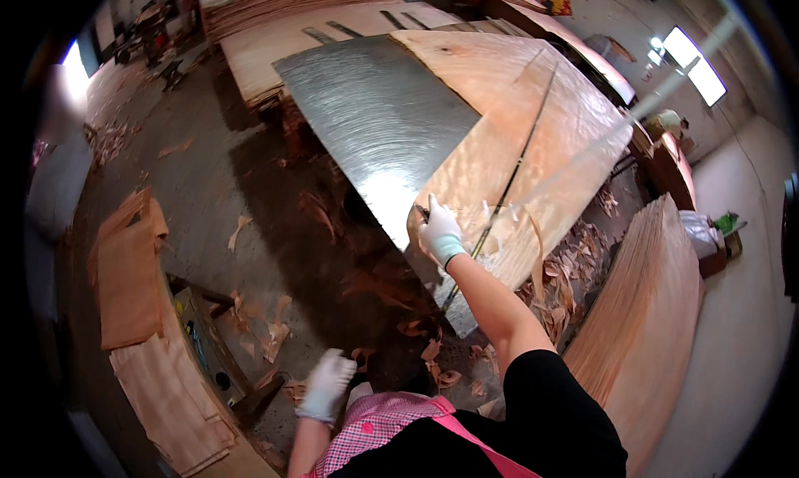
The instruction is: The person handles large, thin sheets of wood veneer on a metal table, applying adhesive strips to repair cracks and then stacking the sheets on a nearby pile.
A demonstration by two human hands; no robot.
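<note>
Here our right hand (439, 232) pinches the near edge of the thin veneer sheet (520, 136) lying on the metal-topped table (374, 120) ahead of it, so we judge a slow, level pull best, while our left hand (326, 384) hangs empty, loosely curled.

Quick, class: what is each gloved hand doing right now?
Left hand: loosely open, holding nothing, hanging free.
Right hand: closed on the veneer sheet edge.
</note>
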